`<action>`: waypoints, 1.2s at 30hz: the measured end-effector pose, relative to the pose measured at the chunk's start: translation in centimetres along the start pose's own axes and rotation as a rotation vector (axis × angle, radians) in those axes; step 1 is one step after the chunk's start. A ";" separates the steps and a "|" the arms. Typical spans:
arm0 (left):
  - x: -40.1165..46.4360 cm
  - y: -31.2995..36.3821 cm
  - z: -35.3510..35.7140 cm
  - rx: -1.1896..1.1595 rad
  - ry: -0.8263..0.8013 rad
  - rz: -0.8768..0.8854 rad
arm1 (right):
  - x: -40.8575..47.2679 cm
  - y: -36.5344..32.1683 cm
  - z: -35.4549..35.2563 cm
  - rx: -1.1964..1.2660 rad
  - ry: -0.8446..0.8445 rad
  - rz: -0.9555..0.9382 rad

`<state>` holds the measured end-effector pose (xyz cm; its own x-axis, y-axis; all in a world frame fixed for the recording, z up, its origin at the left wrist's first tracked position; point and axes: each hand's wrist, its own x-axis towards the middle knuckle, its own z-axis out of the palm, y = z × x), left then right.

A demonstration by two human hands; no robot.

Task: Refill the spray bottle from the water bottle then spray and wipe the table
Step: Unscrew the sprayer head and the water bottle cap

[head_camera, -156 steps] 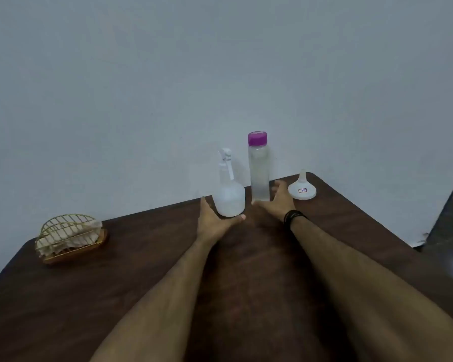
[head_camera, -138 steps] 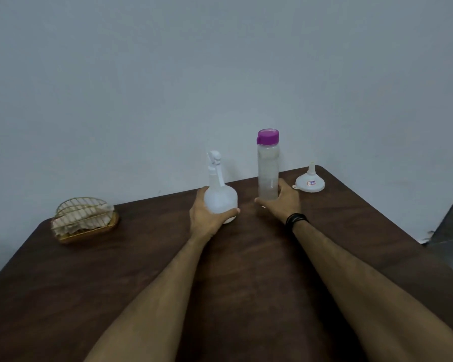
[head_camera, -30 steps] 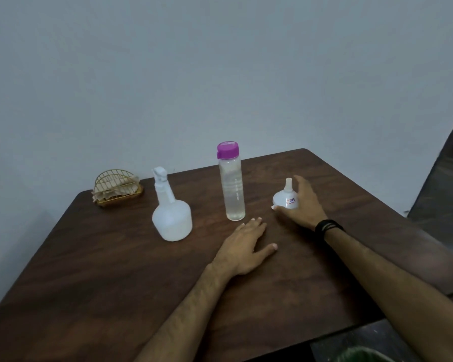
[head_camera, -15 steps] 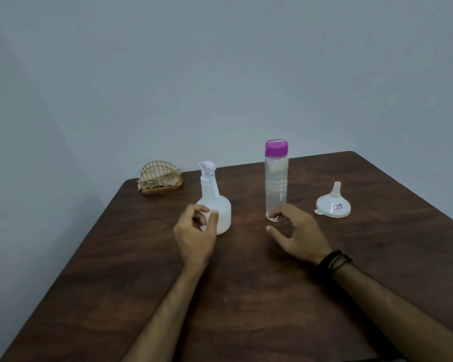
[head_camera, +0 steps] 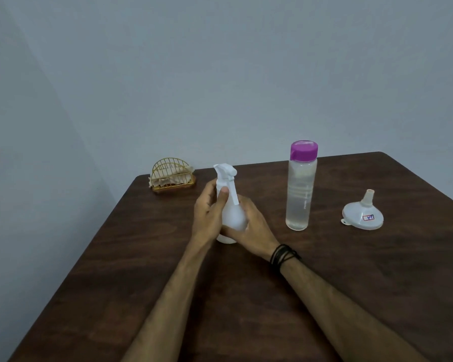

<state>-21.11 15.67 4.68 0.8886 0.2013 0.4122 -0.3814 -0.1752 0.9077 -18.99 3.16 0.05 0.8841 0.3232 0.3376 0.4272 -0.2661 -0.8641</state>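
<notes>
1. On the bench [head_camera: 324, 296] in front of you, nothing of the refill shows as done: the spray bottle [head_camera: 233, 218] has its trigger head on, the water bottle [head_camera: 300, 189] has its purple cap on, and the funnel [head_camera: 363, 216] lies mouth-down, unused
2. Your hands are both closed on the spray bottle. The left hand [head_camera: 209, 215] wraps the neck just under the trigger head, thumb on the near side; the right hand [head_camera: 251, 231] cups the round body from the right
3. The spray bottle stands upright between your hands, its base apparently on the bench
4. The water bottle stands just beside your right hand, apart from it and largely full; the funnel sits further right, well apart from both hands
5. By my reading you are at the opening step: unscrewing the trigger head
6. Left to do: uncap, pour, reclose, spray, wipe. The napkin holder [head_camera: 172, 176] waits at the far left corner
</notes>
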 end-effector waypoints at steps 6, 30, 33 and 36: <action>0.3 0.1 0.2 -0.024 -0.036 0.007 | 0.2 0.4 0.1 0.012 0.037 -0.035; 1.0 1.5 0.3 -0.020 0.099 -0.113 | 0.2 0.9 -0.3 -0.094 0.083 0.025; 1.0 2.2 0.7 -0.019 0.017 -0.136 | 0.1 0.9 -0.4 -0.086 0.091 0.027; 0.9 2.0 0.3 -0.045 -0.065 -0.143 | 0.2 0.9 -0.4 -0.094 0.084 0.008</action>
<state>-21.00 15.18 6.88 0.9487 0.1586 0.2734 -0.2591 -0.1052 0.9601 -18.37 2.61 -0.56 0.8986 0.2442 0.3645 0.4325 -0.3536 -0.8294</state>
